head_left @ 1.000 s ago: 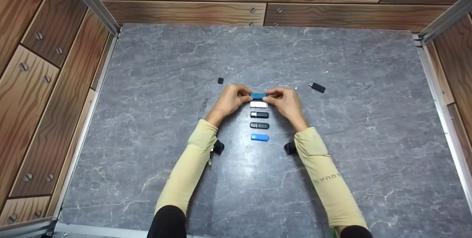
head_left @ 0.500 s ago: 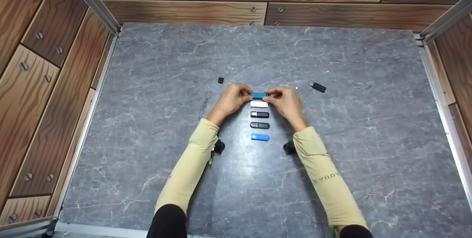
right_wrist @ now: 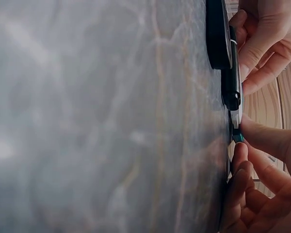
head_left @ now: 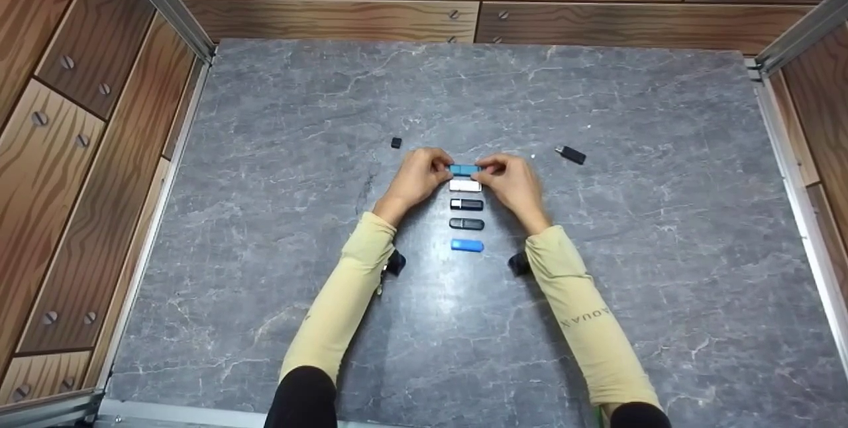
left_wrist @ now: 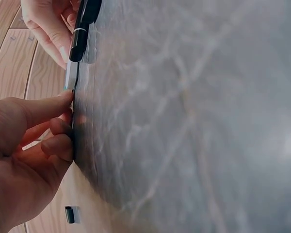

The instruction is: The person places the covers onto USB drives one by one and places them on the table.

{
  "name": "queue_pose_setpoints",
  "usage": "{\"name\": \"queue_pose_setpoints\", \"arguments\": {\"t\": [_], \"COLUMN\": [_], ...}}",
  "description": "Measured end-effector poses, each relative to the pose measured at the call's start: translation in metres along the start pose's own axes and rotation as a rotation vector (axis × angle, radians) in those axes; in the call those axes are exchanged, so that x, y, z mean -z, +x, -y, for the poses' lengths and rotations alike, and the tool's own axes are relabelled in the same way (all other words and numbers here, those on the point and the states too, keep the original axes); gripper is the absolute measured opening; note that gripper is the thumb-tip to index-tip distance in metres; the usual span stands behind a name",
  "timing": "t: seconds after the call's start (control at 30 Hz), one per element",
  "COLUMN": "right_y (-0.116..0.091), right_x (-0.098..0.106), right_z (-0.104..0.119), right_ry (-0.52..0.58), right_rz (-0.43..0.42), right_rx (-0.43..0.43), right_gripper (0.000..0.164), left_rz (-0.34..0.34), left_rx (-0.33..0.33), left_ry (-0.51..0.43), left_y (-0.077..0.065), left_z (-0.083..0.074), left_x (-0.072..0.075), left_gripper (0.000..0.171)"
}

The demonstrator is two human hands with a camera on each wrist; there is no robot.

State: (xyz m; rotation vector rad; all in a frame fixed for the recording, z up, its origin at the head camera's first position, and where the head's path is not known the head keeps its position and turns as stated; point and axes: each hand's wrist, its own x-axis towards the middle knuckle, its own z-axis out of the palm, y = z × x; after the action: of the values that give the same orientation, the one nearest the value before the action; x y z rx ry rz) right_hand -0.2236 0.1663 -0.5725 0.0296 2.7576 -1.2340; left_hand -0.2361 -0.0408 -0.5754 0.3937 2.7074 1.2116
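A teal USB stick lies crosswise at the far end of a column of USB sticks. My left hand pinches its left end between thumb and fingers. At the other end, my right hand pinches it the same way. Nearer to me come a white stick, a black and silver stick, a dark rounded stick and a blue stick. In the right wrist view a bit of the teal stick shows between thumb and finger; the left wrist view mostly hides it behind the fingers.
Left of the far end sits a small black cap. A black USB stick with its metal plug bare lies to the right. Grey marble-patterned tabletop surrounds everything, bounded by metal rails and wood-patterned panels.
Both hands keep their pinch on the teal USB stick with hardly any movement. Its upper face looks brighter now than before. The other sticks stay put.
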Motion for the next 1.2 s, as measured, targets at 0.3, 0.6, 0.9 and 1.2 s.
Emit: {"name": "queue_pose_setpoints", "arguments": {"t": [0.3,0.6,0.9,1.2], "right_y": [0.001,0.001,-0.001,0.000], "right_x": [0.000,-0.001,0.001,0.002], "right_z": [0.000,-0.003,-0.001,0.000], "right_ry": [0.019,0.032,0.033,0.027], "right_rz": [0.012,0.003,-0.005,-0.001], "right_rx": [-0.017,-0.020,-0.043,-0.066], "right_gripper": [0.031,0.030,0.034,0.036], "left_rz": [0.002,-0.018,-0.056,-0.178], "left_rx": [0.012,0.016,0.073,0.094], "left_ry": [-0.020,-0.058,-0.157,-0.222], "left_y": [-0.001,-0.004,-0.007,-0.013], "left_z": [0.000,0.002,0.009,0.028], "left_x": [0.001,0.001,0.013,0.039], "left_gripper": [0.023,0.029,0.028,0.023]}}
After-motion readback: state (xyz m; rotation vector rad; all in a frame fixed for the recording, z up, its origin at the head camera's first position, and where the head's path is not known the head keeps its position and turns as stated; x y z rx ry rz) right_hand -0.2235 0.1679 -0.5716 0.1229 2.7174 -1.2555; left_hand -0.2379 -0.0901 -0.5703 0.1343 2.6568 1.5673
